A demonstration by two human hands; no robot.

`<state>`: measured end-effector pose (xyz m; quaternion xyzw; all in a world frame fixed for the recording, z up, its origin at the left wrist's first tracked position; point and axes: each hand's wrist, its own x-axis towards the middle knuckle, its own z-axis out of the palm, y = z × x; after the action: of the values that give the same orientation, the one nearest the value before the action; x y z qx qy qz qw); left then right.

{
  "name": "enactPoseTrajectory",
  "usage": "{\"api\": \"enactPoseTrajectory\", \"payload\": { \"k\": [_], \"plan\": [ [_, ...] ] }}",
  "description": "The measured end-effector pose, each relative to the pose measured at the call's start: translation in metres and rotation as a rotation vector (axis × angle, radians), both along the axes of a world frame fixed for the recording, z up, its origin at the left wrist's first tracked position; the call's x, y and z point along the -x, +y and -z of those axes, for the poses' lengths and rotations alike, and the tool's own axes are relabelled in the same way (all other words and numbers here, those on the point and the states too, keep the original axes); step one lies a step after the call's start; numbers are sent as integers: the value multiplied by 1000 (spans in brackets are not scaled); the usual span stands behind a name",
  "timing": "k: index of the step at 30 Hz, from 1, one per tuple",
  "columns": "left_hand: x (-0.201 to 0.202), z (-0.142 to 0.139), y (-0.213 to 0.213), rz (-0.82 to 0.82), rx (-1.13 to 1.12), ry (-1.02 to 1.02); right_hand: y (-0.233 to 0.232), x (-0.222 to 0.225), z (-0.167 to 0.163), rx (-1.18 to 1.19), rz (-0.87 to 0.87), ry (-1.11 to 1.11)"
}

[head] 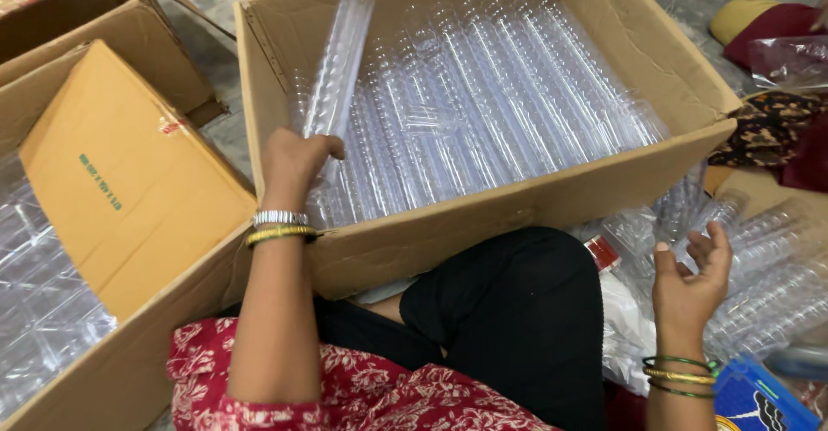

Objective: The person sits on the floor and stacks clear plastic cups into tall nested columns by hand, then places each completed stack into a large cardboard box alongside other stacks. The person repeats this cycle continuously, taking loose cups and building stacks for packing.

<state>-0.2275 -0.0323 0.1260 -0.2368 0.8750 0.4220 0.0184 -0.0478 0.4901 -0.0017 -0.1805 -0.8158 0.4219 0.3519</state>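
My left hand (291,162) grips the lower end of a long stack of clear plastic cups (338,60), which leans upright against the left inside of a big cardboard box (552,194). Rows of the same clear cup stacks (500,86) lie side by side in that box. My right hand (690,280) hovers open and empty to the right of the box, just over loose clear cup stacks (768,284) lying on the floor. Bangles sit on both wrists.
A second open cardboard box (129,181) with clear plastic pieces (34,302) stands at the left. My black-clad knee (509,310) rests against the big box's front. A blue packet (759,401) lies at the lower right, and coloured cloth (768,25) at the far right.
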Motion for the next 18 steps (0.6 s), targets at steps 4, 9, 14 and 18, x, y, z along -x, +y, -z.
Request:
{"api": "enactPoseTrajectory", "payload": {
  "k": [4,9,14,18],
  "plan": [
    [-34,-14,14,98,-243,470,-23,-7,-25,80,-135,81],
    [-93,-14,40,317,-796,802,-72,-10,-60,257,-356,176],
    [-163,-3,59,289,-1035,640,-161,-20,-101,43,-583,68],
    [-196,4,68,255,-1142,545,-229,-36,-141,-119,-921,62]
  ]
}}
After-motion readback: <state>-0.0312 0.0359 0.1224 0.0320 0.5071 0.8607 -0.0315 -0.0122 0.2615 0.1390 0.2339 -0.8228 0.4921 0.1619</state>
